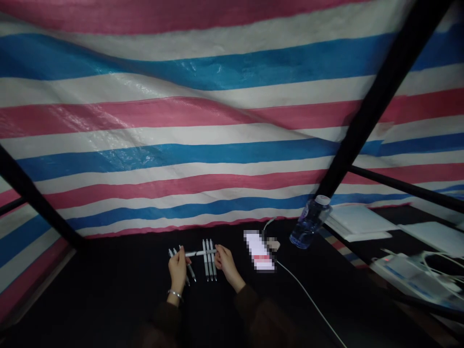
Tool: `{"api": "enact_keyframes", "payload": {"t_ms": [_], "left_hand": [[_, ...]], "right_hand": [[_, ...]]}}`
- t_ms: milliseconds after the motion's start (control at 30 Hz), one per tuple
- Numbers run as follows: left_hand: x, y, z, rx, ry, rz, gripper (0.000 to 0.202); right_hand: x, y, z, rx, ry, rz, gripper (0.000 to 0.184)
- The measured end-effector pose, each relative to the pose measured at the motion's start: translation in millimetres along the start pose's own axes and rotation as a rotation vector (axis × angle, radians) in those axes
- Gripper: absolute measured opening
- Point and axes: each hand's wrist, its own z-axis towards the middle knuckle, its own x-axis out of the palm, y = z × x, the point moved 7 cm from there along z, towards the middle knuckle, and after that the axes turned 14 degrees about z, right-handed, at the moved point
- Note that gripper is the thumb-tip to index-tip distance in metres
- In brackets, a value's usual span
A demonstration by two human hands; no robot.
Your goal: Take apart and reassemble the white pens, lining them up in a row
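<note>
A white-and-grey pen (pixel 198 253) is held level just above the black table, one end in each hand. My left hand (pixel 177 267), with a silver bracelet at the wrist, is closed on its left end. At the other end, the fingers of my right hand (pixel 226 265) pinch its grey part. Three similar pens (pixel 208 268) lie side by side beneath the held one, close to my right hand. More pens (pixel 192 273) lie slanted under and behind my left hand, which partly hides them.
Right of my hands lies a lit, blurred-out phone (pixel 259 251), beside a white cable (pixel 302 285) and a small pale plug (pixel 273 244). A clear bottle (pixel 310 223) stands near a black post (pixel 362 125). White boxes and a power strip (pixel 406 270) occupy the right side; striped sheeting (pixel 203 154) hangs behind.
</note>
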Motion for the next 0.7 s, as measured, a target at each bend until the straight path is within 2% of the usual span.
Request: {"api": "enact_keyframes", "payload": {"t_ms": [167, 467, 700], "left_hand": [[-0.1, -1.0, 0.0, -0.004, 0.007, -0.008, 0.061], [1.9, 1.7, 0.8, -0.003, 0.014, -0.002, 0.060], [1.3, 4.9, 2.0, -0.019, 0.009, -0.041, 0.058]], "right_hand": [[2.4, 1.6, -2.2, 0.018, -0.027, -0.051, 0.057], [4.3, 4.3, -3.0, -0.032, 0.036, 0.042, 0.043], [0.9, 0.9, 0.3, -0.013, 0.032, -0.044, 0.058]]}}
